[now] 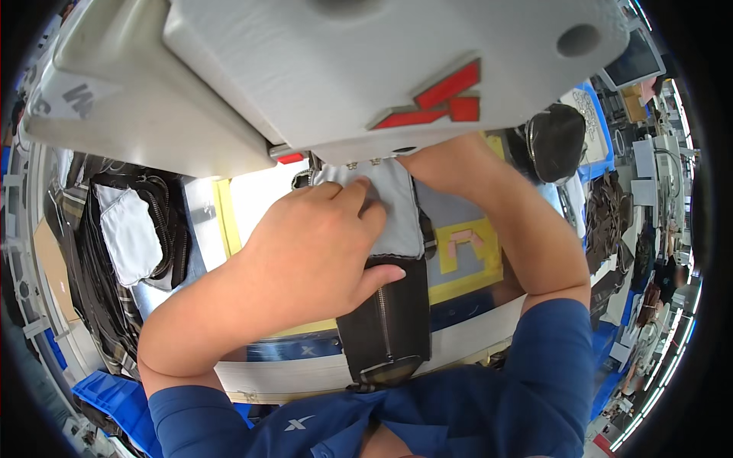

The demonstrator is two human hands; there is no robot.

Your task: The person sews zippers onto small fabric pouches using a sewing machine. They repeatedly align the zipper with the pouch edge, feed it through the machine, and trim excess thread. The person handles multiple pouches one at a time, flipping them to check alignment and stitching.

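My left hand (321,244) presses with bent fingertips on a pale grey fabric panel (397,217), its thumb stretched out to the side. That panel lies on a long dark piece (385,320) with a zipper down its middle, which hangs toward me over the table's front edge. Beyond, my right hand (447,168) is at the far right corner of the pale panel; its fingers are hidden under the sewing machine head (366,76). The panel's far end also runs beneath the machine head.
Left of the work lies a pile of dark zippered pieces (92,252) with pale lining. Yellow tape (466,282) marks the table at right. A dark rounded item (557,141) and a blue tray (599,126) stand at the far right. A blue crate (114,401) sits low left.
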